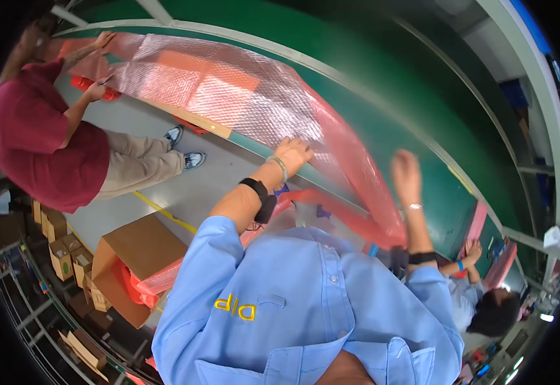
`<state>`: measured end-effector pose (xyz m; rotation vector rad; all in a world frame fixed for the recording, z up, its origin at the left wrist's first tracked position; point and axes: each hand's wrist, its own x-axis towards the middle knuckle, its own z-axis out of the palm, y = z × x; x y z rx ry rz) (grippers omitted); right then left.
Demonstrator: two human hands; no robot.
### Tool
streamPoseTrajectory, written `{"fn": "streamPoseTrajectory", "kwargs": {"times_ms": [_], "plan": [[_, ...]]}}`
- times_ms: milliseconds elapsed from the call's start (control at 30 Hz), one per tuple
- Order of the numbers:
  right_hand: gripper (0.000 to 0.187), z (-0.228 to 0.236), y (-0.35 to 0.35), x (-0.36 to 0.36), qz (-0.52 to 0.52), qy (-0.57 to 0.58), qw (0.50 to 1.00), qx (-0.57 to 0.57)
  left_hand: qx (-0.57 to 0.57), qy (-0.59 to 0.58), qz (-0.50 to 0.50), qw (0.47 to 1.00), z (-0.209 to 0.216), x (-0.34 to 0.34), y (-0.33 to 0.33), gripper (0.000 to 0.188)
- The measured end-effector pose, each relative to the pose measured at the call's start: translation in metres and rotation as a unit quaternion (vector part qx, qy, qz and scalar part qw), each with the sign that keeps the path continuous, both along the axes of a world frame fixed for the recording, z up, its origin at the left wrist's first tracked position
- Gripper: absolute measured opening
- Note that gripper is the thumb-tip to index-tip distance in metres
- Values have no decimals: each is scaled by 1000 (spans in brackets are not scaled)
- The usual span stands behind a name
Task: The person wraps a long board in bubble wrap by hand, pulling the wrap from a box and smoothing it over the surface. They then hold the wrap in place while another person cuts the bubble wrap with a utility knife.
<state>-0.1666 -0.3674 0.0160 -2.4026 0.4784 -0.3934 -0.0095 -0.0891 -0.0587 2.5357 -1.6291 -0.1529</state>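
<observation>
The left hand (291, 154) lies flat, fingers spread, on the pink bubble wrap (228, 90) on the green desk (383, 128). The right hand (406, 173) hovers open and blurred beside the wrap's right edge.

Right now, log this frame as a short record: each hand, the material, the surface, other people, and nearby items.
left hand: flat on the pink bubble wrap sheet, at the table edge
right hand: raised, blurred, at the sheet's draped fold
surface: green table
co-worker in maroon shirt: both hands at the sheet's far end
second co-worker: at lower right, by another pink sheet
floor: open cardboard box holding pink wrap
</observation>
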Motion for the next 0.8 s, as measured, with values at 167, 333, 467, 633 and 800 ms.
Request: {"fn": "streamPoseTrajectory", "kwargs": {"times_ms": [167,333,467,633,800], "plan": [[42,-35,104,97,69,118,977,-161,-8,47,46,998,-6,-1,6,16],[38,-46,122,138,127,232,934,-240,72,72,91,991,8,-2,61,17],[27,-61,101,160,105,166,972,-130,46,61,159,984,25,2,77,17],[21,-74,72,178,97,107,989,38,16,61,164,984,21,3,80,21],[20,-127,28,177,72,108,980,149,-6,184,192,964,44,17,40,24]]}}
